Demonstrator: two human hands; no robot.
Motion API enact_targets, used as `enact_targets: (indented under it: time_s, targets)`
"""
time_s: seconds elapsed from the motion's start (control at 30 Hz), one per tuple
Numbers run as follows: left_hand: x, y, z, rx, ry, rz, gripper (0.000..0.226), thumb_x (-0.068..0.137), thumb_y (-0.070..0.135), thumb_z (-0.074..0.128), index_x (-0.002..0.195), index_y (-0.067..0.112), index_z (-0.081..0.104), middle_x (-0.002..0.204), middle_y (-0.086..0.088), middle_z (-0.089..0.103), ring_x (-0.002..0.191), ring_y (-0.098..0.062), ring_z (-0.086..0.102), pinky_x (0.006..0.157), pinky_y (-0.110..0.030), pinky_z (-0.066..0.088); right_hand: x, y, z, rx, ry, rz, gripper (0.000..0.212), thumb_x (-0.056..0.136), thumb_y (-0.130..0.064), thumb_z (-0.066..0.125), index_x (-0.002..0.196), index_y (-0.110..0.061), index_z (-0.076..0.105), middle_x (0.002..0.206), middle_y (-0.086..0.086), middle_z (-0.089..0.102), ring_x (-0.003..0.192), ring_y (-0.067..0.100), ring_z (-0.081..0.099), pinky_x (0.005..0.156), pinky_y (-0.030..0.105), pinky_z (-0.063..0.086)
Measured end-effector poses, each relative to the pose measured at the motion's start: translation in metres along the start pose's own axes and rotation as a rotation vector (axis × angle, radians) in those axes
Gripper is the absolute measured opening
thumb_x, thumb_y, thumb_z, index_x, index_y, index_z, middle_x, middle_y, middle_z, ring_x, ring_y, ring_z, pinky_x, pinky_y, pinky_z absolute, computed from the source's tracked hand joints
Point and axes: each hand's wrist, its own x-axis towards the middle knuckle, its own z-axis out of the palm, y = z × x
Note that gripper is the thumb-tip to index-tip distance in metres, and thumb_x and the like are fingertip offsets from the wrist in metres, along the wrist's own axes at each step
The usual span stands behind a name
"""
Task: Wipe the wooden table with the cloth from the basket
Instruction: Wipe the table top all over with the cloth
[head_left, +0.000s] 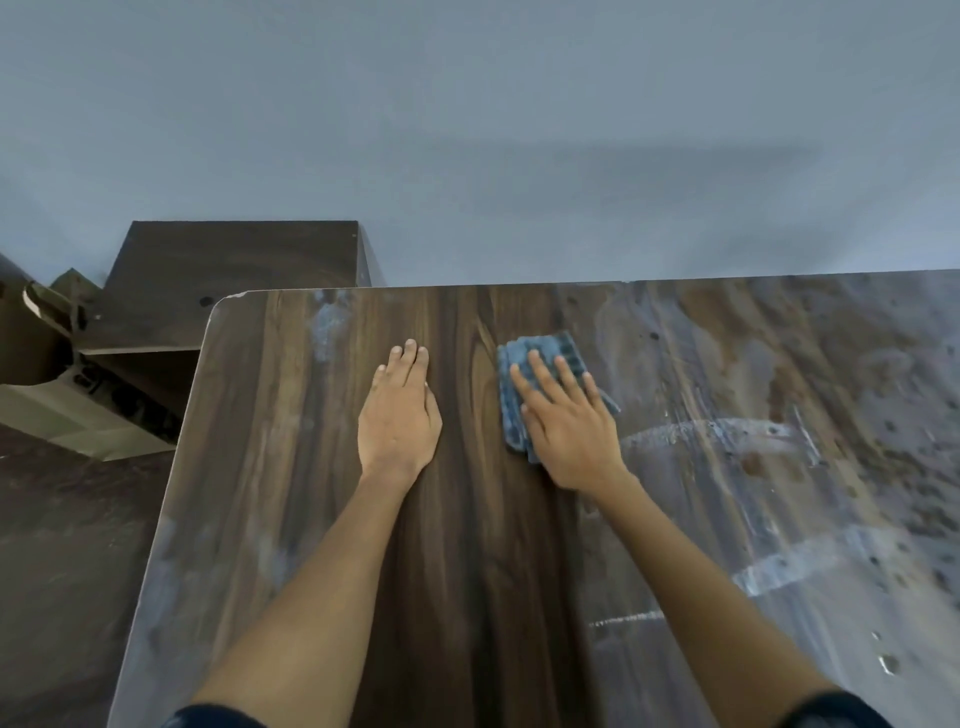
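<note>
Against a plain blue-grey wall, a dusty wooden table (467, 519) carries a folded blue cloth (540, 374) near its far edge, pinned flat under the straight, spread fingers of the right hand (569, 426). Soft and light, it should slide best pressed under the palm; the left hand (400, 415), fingers flat and released, rests beside the cloth, with pale smears right of it and dark furniture (234, 270) beyond the table's far left corner.

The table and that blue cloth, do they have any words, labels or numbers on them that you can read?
None can be read.
Wooden table: only wood grain, pale smears and spots.
Blue cloth under the right hand: a ribbed weave, no label showing.
Left hand rests flat on bare wood.
</note>
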Motion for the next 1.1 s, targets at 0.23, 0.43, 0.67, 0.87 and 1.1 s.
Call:
enact_targets:
  time_s: [0.23,0.43,0.67,0.87,1.1]
  targets:
    - [-0.016,0.005,0.003,0.018,0.011,-0.028,0.047,0.098,0.020,0.028,0.144,0.012,0.025,0.153,-0.001,0.022,0.142,-0.015,0.014,0.117,-0.029,0.010,0.027,-0.038,-0.003,0.044,-0.015,0.085,0.051,0.101,-0.032,0.019,0.149,-0.026,0.005,0.158,0.001,-0.004,0.145,0.025,-0.007,0.116,0.046,-0.004]
    - [-0.030,0.009,0.005,0.027,-0.003,-0.031,0.048,0.099,0.025,0.025,0.145,0.011,0.021,0.154,-0.003,0.019,0.143,-0.015,0.012,0.117,-0.031,0.010,-0.075,-0.021,0.008,-0.054,-0.034,-0.148,0.055,0.094,-0.038,0.018,0.148,-0.028,0.012,0.156,-0.003,0.013,0.144,0.021,0.009,0.115,0.042,0.005]
    - [-0.048,0.014,0.003,0.051,-0.011,-0.047,0.050,0.099,0.029,0.024,0.145,0.011,0.021,0.154,-0.003,0.018,0.143,-0.016,0.011,0.116,-0.031,0.009,-0.012,-0.019,-0.007,0.010,-0.059,0.129,0.050,0.101,-0.033,0.016,0.149,-0.028,0.001,0.158,-0.001,-0.006,0.145,0.024,-0.008,0.115,0.044,-0.004]
    - [-0.063,0.018,0.002,0.065,-0.037,-0.037,0.051,0.099,0.029,0.025,0.146,0.010,0.018,0.154,-0.005,0.016,0.143,-0.018,0.009,0.117,-0.033,0.008,-0.070,-0.059,0.008,-0.029,-0.073,-0.154,0.060,0.092,-0.037,0.018,0.149,-0.023,0.009,0.158,0.002,0.006,0.145,0.026,0.001,0.117,0.050,0.007]
    - [-0.093,0.022,0.001,0.069,-0.049,-0.047,0.052,0.099,0.034,0.021,0.147,0.014,0.011,0.156,-0.002,0.010,0.143,-0.017,0.003,0.116,-0.034,0.003,-0.077,-0.003,0.001,-0.014,-0.070,0.033,0.057,0.091,-0.042,0.000,0.147,-0.031,0.001,0.157,-0.006,0.000,0.145,0.019,-0.006,0.115,0.039,-0.006]
